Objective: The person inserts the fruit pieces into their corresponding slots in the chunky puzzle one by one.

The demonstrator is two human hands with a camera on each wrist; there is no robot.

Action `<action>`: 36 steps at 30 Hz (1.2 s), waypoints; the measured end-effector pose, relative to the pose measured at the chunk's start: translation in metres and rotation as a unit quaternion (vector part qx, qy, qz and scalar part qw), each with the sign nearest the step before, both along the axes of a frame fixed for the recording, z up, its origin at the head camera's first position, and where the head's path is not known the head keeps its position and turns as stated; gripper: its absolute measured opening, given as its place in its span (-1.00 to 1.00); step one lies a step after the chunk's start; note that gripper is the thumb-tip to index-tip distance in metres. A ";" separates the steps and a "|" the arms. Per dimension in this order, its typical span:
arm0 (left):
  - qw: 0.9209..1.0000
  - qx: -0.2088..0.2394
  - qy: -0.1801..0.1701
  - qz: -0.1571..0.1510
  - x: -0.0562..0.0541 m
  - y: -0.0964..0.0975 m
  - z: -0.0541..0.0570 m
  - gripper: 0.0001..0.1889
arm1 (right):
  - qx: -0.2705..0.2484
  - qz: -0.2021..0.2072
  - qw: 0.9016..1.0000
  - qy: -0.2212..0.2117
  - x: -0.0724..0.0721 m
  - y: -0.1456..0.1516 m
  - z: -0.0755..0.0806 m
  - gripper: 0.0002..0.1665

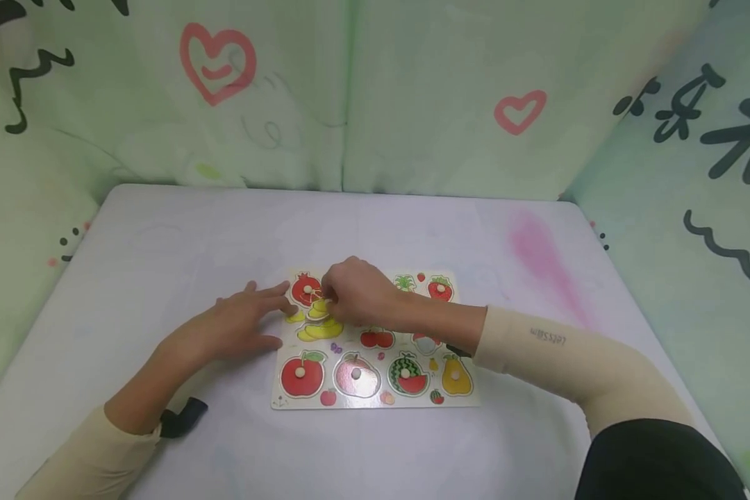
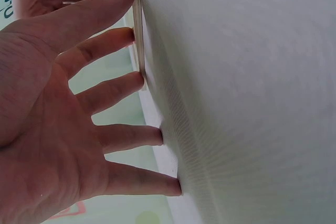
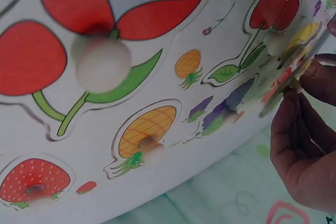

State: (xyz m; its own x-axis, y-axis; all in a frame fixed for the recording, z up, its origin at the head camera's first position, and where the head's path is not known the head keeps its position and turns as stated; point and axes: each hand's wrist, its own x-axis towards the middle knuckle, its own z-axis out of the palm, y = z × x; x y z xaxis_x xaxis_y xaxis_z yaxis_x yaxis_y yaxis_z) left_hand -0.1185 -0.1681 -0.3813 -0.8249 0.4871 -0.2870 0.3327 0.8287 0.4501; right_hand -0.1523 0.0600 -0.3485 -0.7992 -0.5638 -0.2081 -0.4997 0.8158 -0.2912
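Observation:
A wooden fruit peg puzzle board (image 1: 365, 403) with round white knobs lies on the table. My right hand (image 1: 364, 292) is over its upper left part and pinches a thin yellow banana piece (image 1: 317, 310). In the right wrist view, the right hand (image 3: 310, 140) holds that piece nearly edge-on, tilted against the board. My left hand (image 1: 230, 328) is at the board's left edge with fingers spread. In the left wrist view, the left hand's (image 2: 58, 114) thumb and some fingertips touch the board's edge, while the other fingertips rest on the table.
Other pieces sit in the board: an apple (image 1: 302, 378), a watermelon (image 1: 407, 376), a pear (image 1: 456, 378), cherries (image 1: 377, 339) and a strawberry (image 1: 440, 289). The white table (image 1: 181, 257) has a pink stain (image 1: 544, 257). Green drawn-on curtains (image 1: 375, 104) hang behind and beside it.

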 end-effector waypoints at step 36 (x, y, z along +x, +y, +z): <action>1.000 0.004 0.002 -0.005 -0.001 -0.001 0.000 -0.47 | -0.035 0.034 0.998 -0.040 0.024 -0.010 -0.010 -0.90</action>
